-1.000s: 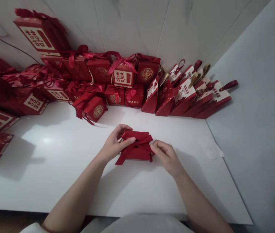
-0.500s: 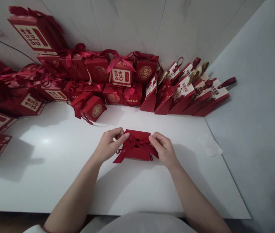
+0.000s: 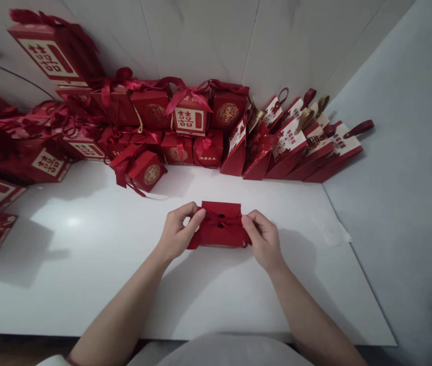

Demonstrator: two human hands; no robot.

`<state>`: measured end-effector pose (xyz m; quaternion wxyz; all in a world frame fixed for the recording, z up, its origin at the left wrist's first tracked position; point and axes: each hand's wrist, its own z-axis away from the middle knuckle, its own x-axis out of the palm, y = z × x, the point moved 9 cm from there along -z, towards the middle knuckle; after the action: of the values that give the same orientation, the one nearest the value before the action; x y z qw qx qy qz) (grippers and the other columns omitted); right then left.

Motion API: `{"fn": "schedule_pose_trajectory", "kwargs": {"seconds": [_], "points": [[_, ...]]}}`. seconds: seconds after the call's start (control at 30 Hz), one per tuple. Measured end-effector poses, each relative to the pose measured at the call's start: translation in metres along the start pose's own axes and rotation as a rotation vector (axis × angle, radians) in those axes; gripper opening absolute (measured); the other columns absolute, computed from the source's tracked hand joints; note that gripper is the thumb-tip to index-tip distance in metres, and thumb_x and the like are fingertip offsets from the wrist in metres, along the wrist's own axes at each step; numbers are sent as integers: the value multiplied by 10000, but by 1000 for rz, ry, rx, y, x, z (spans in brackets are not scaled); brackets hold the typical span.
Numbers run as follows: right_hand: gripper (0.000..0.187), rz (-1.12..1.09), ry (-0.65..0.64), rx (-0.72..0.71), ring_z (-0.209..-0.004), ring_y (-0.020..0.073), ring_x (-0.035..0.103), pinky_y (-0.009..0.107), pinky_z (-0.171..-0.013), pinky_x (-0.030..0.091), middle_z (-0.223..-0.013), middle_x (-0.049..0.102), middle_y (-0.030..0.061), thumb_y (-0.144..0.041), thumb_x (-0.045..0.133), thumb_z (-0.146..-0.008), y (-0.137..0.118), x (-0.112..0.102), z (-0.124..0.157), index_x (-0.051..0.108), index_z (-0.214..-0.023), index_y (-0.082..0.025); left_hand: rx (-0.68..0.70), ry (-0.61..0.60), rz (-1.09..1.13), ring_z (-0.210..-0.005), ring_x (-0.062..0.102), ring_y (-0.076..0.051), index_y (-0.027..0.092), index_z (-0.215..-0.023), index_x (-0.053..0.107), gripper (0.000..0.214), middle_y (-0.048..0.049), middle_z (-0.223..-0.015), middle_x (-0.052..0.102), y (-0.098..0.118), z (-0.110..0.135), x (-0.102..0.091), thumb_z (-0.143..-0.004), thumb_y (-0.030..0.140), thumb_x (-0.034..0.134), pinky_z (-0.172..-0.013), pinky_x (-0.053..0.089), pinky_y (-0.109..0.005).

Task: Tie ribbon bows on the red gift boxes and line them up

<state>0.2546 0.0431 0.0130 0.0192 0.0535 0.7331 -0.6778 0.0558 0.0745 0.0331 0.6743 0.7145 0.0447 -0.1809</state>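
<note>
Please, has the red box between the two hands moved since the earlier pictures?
Yes, slightly to the right: the red box has shifted away from the askew gold-printed box, which stays in place.

"How's the back wall [image 3: 208, 40] at twelve o'clock?"
"Pale, with faint grey streaks and thin seams. The side wall [image 3: 402, 178], at three, is plain bluish-grey."
"And the light?"
"Dim, with a glare spot [image 3: 73, 221] at nine on the white counter [image 3: 86, 295]."

Indoor work corner: table [image 3: 66, 300], ribboned boxes [image 3: 190, 121]
</note>
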Motion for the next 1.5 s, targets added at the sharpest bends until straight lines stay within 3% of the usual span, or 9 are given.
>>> {"fn": "schedule_pose_trajectory", "kwargs": {"seconds": [0.2,0.37,0.6,0.83,0.97,1.13,1.27,1.5], "points": [[452,17,-53,50,-571,124,288,282,-541,250,-607,298,-41,-482,504,-966,4,4,1,358,-633,-213,-102,10,25,-558,312,-102,179,-599,394,469,31,-584,338,-11,2,2,-920,484,550,-515,259,-256],[463,-13,-83,85,-572,125,250,286,-530,218,-606,267,-44,-486,513,-960,8,7,2,324,-633,-219,-104,37,105,-556,338,-99,175,-601,427,456,21,-591,382,-14,2,5,-910,481,565,-496,264,-245],[451,-52,-140,137,-589,129,264,292,-552,222,-634,281,-38,-488,479,-974,4,15,6,321,-648,-219,-120,114,148,-499,267,-84,171,-520,315,557,23,-514,312,-13,6,6,-884,480,602,-461,211,-259],[467,-33,-118,133,-583,124,250,291,-543,216,-625,261,-43,-478,526,-956,8,13,6,301,-639,-219,-153,104,190,-505,245,-80,171,-512,283,579,26,-523,268,-16,6,9,-863,471,631,-466,201,-256],[473,-13,-92,123,-577,125,247,288,-540,226,-617,256,-44,-485,515,-957,9,11,6,289,-636,-221,-193,101,225,-467,252,-80,177,-505,348,541,25,-498,299,-20,6,11,-876,482,596,-434,189,-257],[456,-26,-60,109,-580,127,249,290,-546,234,-620,254,-43,-471,501,-969,10,7,6,302,-644,-220,-145,127,192,-476,232,-83,182,-513,293,553,26,-504,269,-21,7,11,-882,482,576,-444,192,-262],[459,-37,-69,100,-581,125,241,291,-550,229,-621,247,-44,-454,501,-974,9,7,6,290,-643,-217,-131,94,290,-470,219,-82,183,-523,304,563,31,-498,269,-23,6,12,-883,529,563,-455,179,-264],[453,-111,-162,140,-567,113,225,289,-531,194,-616,265,-46,-438,513,-973,9,17,11,300,-642,-213,-345,-4,321,-445,212,-68,179,-484,332,600,39,-471,255,-29,6,14,-832,563,635,-440,143,-256]]}}
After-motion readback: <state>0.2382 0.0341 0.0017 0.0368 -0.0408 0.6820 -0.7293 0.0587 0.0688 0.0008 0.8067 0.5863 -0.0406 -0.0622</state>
